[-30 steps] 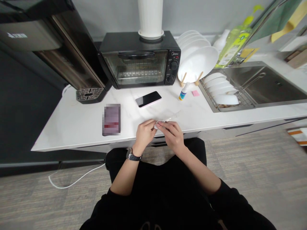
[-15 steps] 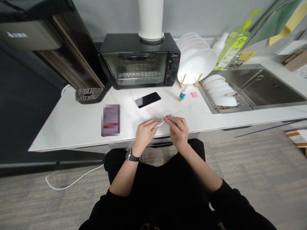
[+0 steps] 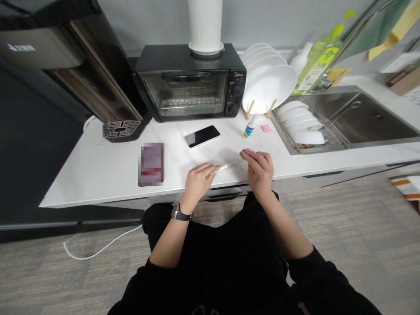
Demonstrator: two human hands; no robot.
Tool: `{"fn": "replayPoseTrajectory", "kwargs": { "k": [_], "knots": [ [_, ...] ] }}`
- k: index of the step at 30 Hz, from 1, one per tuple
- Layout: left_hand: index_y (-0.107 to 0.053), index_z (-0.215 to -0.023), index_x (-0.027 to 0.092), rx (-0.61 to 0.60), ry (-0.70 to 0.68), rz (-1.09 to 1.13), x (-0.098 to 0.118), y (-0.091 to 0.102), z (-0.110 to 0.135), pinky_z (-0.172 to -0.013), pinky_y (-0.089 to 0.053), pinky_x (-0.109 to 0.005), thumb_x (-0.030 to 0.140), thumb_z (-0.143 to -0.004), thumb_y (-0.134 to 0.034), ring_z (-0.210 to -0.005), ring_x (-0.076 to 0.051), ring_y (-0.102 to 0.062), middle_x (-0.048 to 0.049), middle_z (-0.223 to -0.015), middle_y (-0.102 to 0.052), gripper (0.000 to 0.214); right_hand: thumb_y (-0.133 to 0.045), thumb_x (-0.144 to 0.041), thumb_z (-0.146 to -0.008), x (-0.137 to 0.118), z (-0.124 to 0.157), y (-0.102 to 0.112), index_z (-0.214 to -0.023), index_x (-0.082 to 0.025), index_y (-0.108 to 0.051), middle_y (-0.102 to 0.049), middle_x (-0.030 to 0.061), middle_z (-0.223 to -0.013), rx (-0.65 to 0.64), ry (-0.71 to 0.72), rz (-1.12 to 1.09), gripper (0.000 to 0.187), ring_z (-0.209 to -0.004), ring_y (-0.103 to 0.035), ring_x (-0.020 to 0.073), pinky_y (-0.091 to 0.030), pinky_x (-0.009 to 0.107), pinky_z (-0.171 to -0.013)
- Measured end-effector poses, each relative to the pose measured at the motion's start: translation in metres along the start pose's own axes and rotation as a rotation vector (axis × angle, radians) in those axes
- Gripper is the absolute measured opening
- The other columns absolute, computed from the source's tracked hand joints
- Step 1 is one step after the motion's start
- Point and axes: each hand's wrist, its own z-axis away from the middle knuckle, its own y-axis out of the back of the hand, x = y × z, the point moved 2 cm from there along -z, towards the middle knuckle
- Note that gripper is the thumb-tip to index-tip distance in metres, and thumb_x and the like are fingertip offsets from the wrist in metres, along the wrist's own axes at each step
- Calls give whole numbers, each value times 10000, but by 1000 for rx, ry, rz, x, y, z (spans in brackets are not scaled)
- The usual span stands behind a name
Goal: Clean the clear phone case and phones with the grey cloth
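Over the counter's front edge, my left hand (image 3: pixel 197 180) is closed, thumb and fingers pinching a slim, shiny, silvery item (image 3: pixel 220 169). Its tip points toward my right hand. A wristwatch is strapped on my left wrist. My right hand (image 3: pixel 260 171) pinches a small pale, partly see-through piece (image 3: pixel 242 155) between thumb and fingertips. The space between the two looks faintly bridged by something thin and clear; whether they are joined I cannot tell. Behind the hands lie a phone (image 3: pixel 202 136), screen up, and a small upright spray bottle (image 3: pixel 249 127) with a blue and yellow label.
A blurred purple item (image 3: pixel 151 164) lies on the counter (image 3: pixel 108 179) to the left. Along the back stand a drinks machine (image 3: pixel 121 129), a toaster oven (image 3: pixel 193 94) and racked plates (image 3: pixel 269 89). A pink note (image 3: pixel 266 128) lies near the sink (image 3: pixel 374 118), which has bowls (image 3: pixel 306 137) at its left.
My right hand has moved to the right with the pale piece, widening the gap between my hands. My left hand stays almost still with the silvery item.
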Motion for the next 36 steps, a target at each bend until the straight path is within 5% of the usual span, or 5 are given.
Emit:
{"fn": "replayPoseTrajectory", "kwargs": {
  "k": [4, 14, 22, 26, 36],
  "knots": [
    [-799, -1134, 222, 9, 8, 4, 0, -1, 0, -763, -543, -263, 242, -1081, -618, -848, -151, -740, -33, -955, -784, 189, -567, -85, -1052, 4, -3, 0, -1421, -320, -716, -817, 86, -1249, 19, -13, 18, 462, -1066, -680, 247, -645, 457, -883],
    [-715, -838, 183, 2, 5, -60, 3, 3, 0, -661, -502, -261, 40, -980, -558, -722, -155, -664, -17, -774, -676, 255, -580, -66, -1033, -86, 26, -30, -1588, -356, -552, -790, 76, -1323, -93, 25, -207, 626, -1076, -720, 242, -676, 453, -935],
    [-795, -1123, 207, -13, -6, -5, 4, 3, -2, -742, -532, -257, 222, -1072, -628, -824, -146, -727, -35, -936, -779, 175, -558, -89, -1053, -13, 8, -2, -1437, -332, -707, -811, 86, -1265, 6, -51, -65, 478, -1093, -684, 247, -634, 463, -912],
    [-803, -1093, 209, 8, 8, -14, 3, 1, -2, -703, -521, -253, 258, -1078, -631, -771, -136, -709, -25, -884, -764, 180, -541, -101, -1061, 6, -1, 6, -1383, -329, -745, -820, 80, -1232, 13, -84, -15, 444, -1052, -661, 253, -625, 475, -887],
    [-723, -855, 182, -2, -15, -36, 2, 3, -1, -670, -513, -262, 29, -976, -549, -741, -158, -681, -27, -803, -700, 261, -591, -50, -1023, -89, 19, -31, -1602, -376, -526, -798, 68, -1273, -59, 21, -237, 668, -1064, -709, 241, -667, 451, -920]
  ]
}}
